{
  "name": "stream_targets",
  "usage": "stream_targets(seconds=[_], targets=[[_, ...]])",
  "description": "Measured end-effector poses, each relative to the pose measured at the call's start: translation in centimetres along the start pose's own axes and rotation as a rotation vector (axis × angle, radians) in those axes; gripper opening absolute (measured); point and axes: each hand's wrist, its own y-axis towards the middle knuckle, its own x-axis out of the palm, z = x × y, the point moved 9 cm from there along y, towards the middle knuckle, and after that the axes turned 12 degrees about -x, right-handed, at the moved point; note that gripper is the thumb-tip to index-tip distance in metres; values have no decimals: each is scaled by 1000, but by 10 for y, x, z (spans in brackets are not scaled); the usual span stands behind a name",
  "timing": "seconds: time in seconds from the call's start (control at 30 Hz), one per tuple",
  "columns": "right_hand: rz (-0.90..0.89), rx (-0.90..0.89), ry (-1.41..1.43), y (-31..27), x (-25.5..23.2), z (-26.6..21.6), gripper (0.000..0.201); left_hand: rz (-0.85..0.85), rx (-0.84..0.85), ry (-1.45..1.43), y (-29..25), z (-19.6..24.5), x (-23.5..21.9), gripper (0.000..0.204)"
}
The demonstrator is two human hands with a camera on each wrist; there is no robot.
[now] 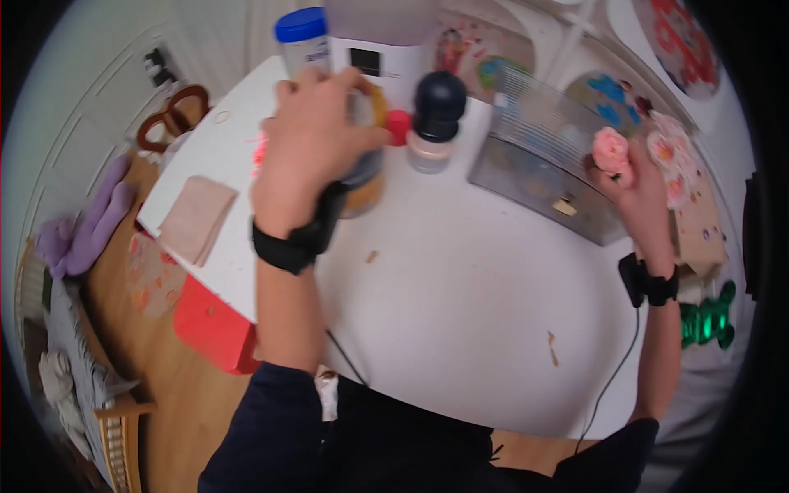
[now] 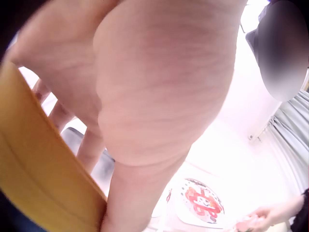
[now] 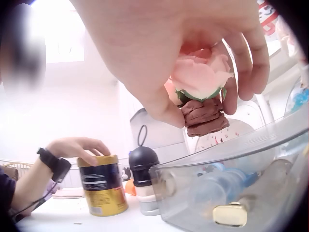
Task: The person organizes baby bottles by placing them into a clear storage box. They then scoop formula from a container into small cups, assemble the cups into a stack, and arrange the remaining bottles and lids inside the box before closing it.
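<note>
My left hand (image 1: 308, 140) grips the top of a gold-and-black can (image 3: 104, 186), thumb at the side of its rim and fingers across the top. In the left wrist view the can's yellow wall (image 2: 41, 159) fills the lower left. My right hand (image 1: 645, 205) holds up a pink artificial flower (image 3: 200, 79) between thumb and fingers. Under its green leaves sits a lump of brown clay (image 3: 205, 118). This hand is above a clear grey box (image 1: 546, 185) with a gold clasp (image 3: 231, 214).
A black-topped bottle (image 1: 436, 123) stands between can and box. Behind the can are a blue-lidded container (image 1: 302, 37) and a small red object (image 1: 398, 127). A folded beige cloth (image 1: 199, 220) lies at left on the white table (image 1: 460, 312). More pink flowers (image 1: 670, 156) are at right.
</note>
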Motion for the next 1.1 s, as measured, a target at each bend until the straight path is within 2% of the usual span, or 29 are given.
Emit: stream_targets(seconds=[0.1, 0.23, 0.37, 0.47, 0.57, 0.6, 0.63, 0.7, 0.77, 0.8, 0.87, 0.9, 1.0, 1.1], targets=[[-60, 9, 98, -26, -4, -16, 33, 25, -50, 7, 13, -7, 11, 53], [-137, -4, 75, -61, 0, -22, 36, 102, -58, 125, 32, -10, 28, 53], [-334, 51, -15, -87, 22, -14, 39, 85, -42, 173, 53, -13, 39, 56], [-397, 44, -37, -104, 39, -9, 41, 44, 94, 154, 59, -16, 36, 58], [-418, 40, -40, -122, 49, -1, 42, -118, 173, -163, 53, -31, 19, 49], [-411, 27, -40, -124, 54, 3, 42, -116, 335, -291, 65, -46, -5, 38], [-408, 35, -38, -127, 56, 8, 42, -98, 282, -358, 78, -75, -10, 32], [-402, 56, -37, -132, 59, 15, 42, -26, 170, -332, 103, -136, -12, 34], [-392, 69, -10, -135, 63, 18, 42, -238, 3, -36, 128, -220, 35, 42], [-384, 74, 2, -135, 65, 19, 43, -338, -81, 114, 134, -246, 50, 48], [-368, 54, 11, -135, 66, 17, 43, -509, -273, 165, 110, -246, 67, 61], [-363, 48, 13, -136, 67, 16, 43, -500, -270, 195, 105, -247, 76, 67], [-382, 71, -6, -133, 65, 8, 44, -628, -470, 84, 79, -221, 87, 68], [-371, 51, -18, -136, 67, 7, 45, -732, -447, 146, 74, -209, 95, 65]])
